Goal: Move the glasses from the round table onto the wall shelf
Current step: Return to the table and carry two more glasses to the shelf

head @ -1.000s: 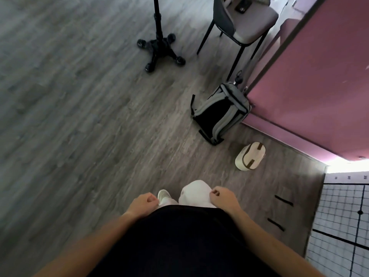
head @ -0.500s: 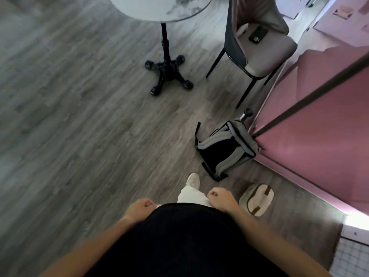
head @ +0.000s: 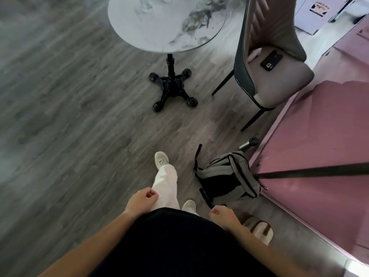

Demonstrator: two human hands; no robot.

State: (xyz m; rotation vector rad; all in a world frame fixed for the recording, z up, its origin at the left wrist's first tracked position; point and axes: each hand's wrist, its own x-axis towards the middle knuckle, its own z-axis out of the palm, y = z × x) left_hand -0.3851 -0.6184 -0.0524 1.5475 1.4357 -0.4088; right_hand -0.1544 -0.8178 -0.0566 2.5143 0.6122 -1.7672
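Note:
The round marble-topped table (head: 169, 35) stands ahead on a black pedestal foot (head: 172, 86). Clear glasses (head: 145, 5) show only as blurred bases at the table's far edge, cut off by the top of the frame. My left hand (head: 142, 198) hangs by my hip with its fingers curled and nothing in it. My right hand (head: 221, 215) is also curled into a loose fist and holds nothing. Both hands are well short of the table. No wall shelf is in view.
A grey chair (head: 275, 62) with a black phone (head: 271, 60) on its seat stands right of the table. A grey backpack (head: 229, 174) and a white bag (head: 259, 230) lie on the wooden floor beside a pink wall (head: 319, 136). My feet are mid-step.
The view has tilted up and moved forward: the tabletop and glasses have come into sight, and the backpack and white bag have slid down toward me. Both hands stay curled at my sides.

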